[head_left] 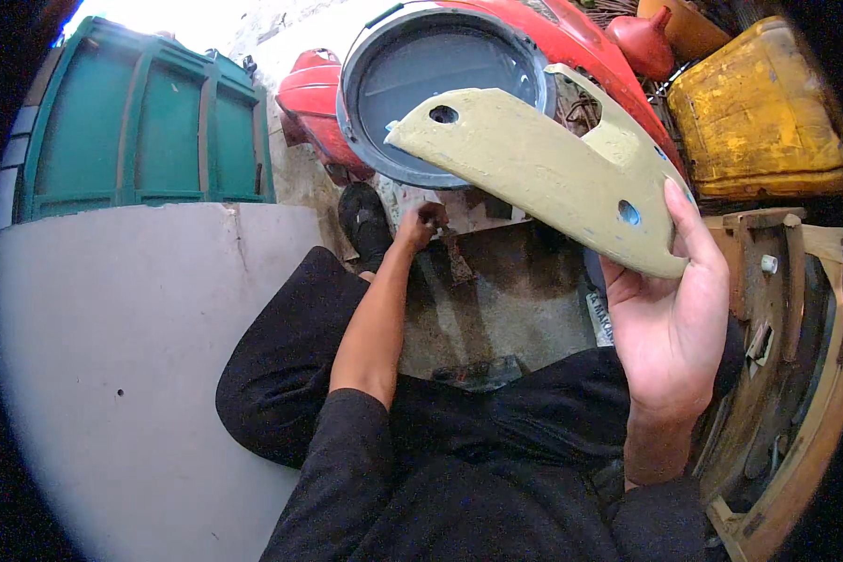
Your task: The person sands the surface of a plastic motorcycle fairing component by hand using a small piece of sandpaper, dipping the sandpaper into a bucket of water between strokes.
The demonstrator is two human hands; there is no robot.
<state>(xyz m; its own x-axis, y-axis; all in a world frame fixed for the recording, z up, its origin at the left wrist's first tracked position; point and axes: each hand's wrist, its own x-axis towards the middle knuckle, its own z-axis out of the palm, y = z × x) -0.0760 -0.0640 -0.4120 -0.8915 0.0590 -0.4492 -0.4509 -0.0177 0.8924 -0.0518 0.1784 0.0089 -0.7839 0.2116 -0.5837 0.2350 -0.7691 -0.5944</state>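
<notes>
My right hand grips the lower right end of a curved, beige-coated body panel, thumb over its edge and the other fingers behind it. The panel is raised and tilted. It has round holes, and small blue patches show along its edge. My left hand is closed low between my knees, near the black shoe. A narrow brownish piece shows just below it; whether the fingers hold that piece I cannot make out. Behind the panel stands a round black tub with a wire handle, partly covered by it.
Glossy red body parts lie around the tub. A yellow container and a red funnel-like vessel are at the far right. On the left stand a pale grey board and a green ribbed panel. Wooden furniture sits at my right.
</notes>
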